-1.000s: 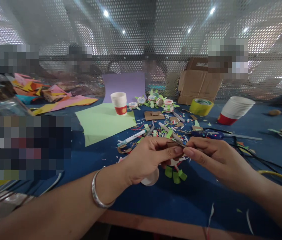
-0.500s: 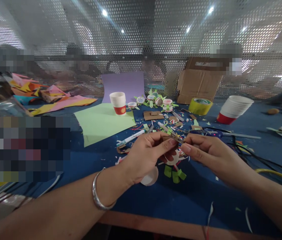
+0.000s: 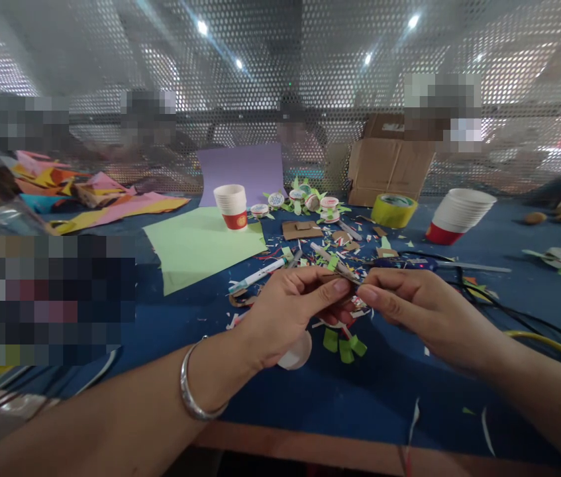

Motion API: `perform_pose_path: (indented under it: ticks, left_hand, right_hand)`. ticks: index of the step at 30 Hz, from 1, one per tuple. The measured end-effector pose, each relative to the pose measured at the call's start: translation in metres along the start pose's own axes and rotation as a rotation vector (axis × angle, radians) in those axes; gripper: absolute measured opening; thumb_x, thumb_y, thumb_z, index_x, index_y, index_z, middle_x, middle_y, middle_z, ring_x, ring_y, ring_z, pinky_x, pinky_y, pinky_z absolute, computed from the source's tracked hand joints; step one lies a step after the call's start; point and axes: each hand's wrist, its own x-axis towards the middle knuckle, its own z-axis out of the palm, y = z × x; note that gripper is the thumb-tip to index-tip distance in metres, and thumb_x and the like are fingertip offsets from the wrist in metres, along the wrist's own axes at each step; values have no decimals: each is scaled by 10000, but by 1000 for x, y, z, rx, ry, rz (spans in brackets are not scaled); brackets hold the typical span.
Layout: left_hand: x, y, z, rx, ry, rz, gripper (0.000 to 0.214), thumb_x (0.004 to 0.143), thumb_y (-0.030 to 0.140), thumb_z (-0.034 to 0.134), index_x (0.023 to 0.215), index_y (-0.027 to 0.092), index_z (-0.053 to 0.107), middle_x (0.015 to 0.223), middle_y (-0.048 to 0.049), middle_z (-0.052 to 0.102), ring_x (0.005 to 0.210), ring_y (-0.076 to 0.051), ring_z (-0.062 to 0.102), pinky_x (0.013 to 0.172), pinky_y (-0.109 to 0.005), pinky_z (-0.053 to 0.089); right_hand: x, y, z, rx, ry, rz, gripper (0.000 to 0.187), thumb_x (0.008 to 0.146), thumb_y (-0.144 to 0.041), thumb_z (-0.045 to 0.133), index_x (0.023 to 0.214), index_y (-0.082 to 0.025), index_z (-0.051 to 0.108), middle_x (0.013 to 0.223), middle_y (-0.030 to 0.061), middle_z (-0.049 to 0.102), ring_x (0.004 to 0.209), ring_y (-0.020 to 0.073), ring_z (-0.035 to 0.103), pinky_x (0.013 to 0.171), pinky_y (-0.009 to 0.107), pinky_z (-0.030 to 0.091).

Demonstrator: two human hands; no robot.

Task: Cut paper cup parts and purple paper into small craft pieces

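My left hand [image 3: 293,308] and my right hand [image 3: 412,308] meet above the blue table [image 3: 310,397], fingertips almost touching. Both pinch a small brown cardboard piece [image 3: 344,273] between thumb and forefinger. A silver bangle [image 3: 191,396] sits on my left wrist. Under the hands lies a paper-cup craft with green paper tabs [image 3: 344,344] and a white cup base [image 3: 296,352], partly hidden by my left hand.
A light green sheet [image 3: 201,244], a white-and-red cup stack [image 3: 231,205], finished cup crafts [image 3: 305,199], yellow tape [image 3: 393,209], a tipped cup stack [image 3: 459,213], a cardboard box [image 3: 389,162], a pen [image 3: 257,275], paper scraps and black and yellow cables [image 3: 533,324] lie about. People sit behind a mesh screen.
Both hands stay pinched on the cardboard piece and have shifted slightly up and left in view; the fingers have worked a little on it.
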Motion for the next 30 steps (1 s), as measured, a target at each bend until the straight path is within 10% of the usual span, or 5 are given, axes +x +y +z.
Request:
perform_pose_path:
  ticks: [15, 23, 30]
  left_hand:
    - [2, 5, -1, -100, -40, -116, 112, 879, 215, 730, 837, 111, 737, 691, -3, 712, 571, -59, 663, 572, -148, 523]
    - [7, 3, -11, 135, 179, 33, 135, 844, 260, 759, 868, 144, 694, 702, 33, 641, 615, -53, 577, 612, -168, 484]
    - [5, 2, -10, 348, 62, 46, 142, 821, 280, 760, 872, 148, 742, 730, 17, 660, 673, -85, 572, 641, -207, 432]
  right_hand:
    - [-2, 2, 3, 2, 67, -12, 475, 969, -529, 556, 669, -170, 469, 584, -49, 281, 515, 60, 221, 431, 231, 157]
    - [6, 7, -9, -310, 230, -25, 567, 958, -645, 490, 653, -168, 462, 633, -16, 390, 573, 83, 342, 519, 239, 261]
    - [7, 8, 0, -114, 188, -4, 459, 955, -594, 548, 780, -172, 600, 717, -5, 515, 645, 88, 445, 575, 221, 335]
